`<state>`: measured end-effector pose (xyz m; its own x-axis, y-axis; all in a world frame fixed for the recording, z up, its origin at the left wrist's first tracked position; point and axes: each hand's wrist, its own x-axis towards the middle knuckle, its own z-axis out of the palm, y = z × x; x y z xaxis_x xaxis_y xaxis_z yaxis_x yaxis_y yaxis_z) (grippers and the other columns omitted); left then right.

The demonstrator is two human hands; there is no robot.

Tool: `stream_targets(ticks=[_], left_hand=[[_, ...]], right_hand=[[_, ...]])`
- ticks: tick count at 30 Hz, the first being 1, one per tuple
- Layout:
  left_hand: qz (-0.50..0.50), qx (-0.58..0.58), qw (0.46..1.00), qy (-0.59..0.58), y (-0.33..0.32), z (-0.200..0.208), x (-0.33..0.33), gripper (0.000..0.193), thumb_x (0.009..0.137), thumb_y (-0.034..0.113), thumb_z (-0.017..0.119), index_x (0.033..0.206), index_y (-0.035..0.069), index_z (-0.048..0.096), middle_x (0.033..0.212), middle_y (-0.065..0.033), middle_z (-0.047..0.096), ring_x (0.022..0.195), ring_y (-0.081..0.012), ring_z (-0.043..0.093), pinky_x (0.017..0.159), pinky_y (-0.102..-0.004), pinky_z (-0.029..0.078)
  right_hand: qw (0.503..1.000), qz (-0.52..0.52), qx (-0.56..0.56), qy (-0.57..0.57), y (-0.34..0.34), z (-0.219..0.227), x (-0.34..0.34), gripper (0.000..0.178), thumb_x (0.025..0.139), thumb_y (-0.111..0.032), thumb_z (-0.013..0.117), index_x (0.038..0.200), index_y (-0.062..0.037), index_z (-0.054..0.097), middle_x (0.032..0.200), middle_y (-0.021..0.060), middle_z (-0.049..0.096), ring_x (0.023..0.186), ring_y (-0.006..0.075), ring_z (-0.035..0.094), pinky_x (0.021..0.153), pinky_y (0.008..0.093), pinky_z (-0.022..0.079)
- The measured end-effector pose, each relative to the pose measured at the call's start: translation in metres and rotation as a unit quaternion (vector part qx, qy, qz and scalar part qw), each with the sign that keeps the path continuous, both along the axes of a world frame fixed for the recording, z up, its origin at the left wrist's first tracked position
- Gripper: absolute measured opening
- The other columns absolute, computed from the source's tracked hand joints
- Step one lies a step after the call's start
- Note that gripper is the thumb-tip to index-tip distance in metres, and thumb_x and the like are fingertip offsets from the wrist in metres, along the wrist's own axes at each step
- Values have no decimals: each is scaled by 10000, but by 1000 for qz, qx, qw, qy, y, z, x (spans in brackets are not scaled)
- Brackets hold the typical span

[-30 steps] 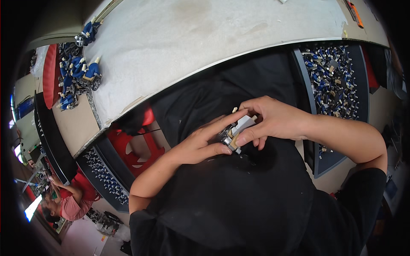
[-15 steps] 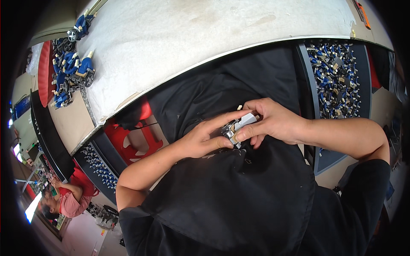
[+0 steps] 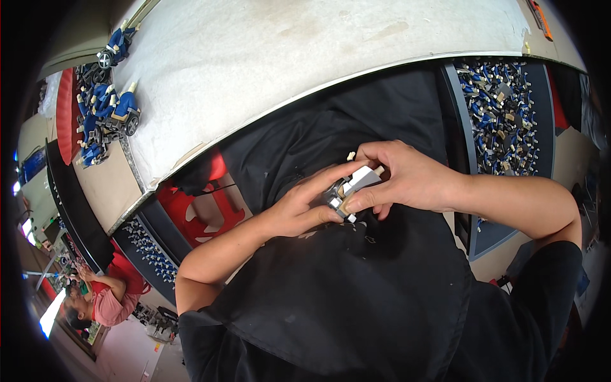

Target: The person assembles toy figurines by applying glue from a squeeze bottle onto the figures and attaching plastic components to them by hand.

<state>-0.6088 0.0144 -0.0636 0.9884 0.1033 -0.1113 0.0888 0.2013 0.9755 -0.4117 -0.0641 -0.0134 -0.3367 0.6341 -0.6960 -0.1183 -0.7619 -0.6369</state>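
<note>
Over my lap, both hands are closed on a small toy figure point(image 3: 363, 181) with a pale grey body, tan parts and a dark base. The fingers and thumb of my left hand point(image 3: 304, 205) grip its dark lower side. My right hand point(image 3: 410, 179) pinches the grey and tan part, its thumb pressed on the tan piece. My fingers cover much of the toy, so how its parts join is hidden. A small cream tip shows just above my fingers.
A pale worktable point(image 3: 305, 38) lies ahead, with several blue toy figures on wheeled bases point(image 3: 121, 108) at its left. A grey bin point(image 3: 545, 121) of blue and cream figures stands at right, another point(image 3: 167, 239) at left. Far left, a person point(image 3: 108, 296) sits working.
The toy has tilted slightly in my hands, and its grey face now looks brighter. Both hands keep their grip in nearly the same place.
</note>
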Motion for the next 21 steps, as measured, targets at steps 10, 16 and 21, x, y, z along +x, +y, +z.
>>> stream_targets(ticks=[10,16,21], left_hand=[[3,-11,1000,14,0,-3,-3,681,755,113,612,1353,58,291,1279,-144,410,1172,-265,429,955,-355,356],[-9,-29,999,31,-1,-2,-4,670,765,147,622,1344,50,300,1273,-145,417,1171,-260,430,956,-357,352],[-3,-12,1000,7,0,0,-1,670,787,217,626,1345,48,295,1280,-144,412,1166,-256,431,951,-351,344]], right_hand=[[1000,6,17,-12,2,4,-2,337,723,-195,724,872,18,509,790,76,564,652,112,577,526,236,517],[1000,-23,11,-7,-3,1,-5,328,723,-185,722,873,16,512,796,79,564,653,114,577,528,238,517],[1000,-13,-4,-7,-2,1,-3,333,719,-188,727,875,7,506,812,70,560,665,108,575,534,233,514]])
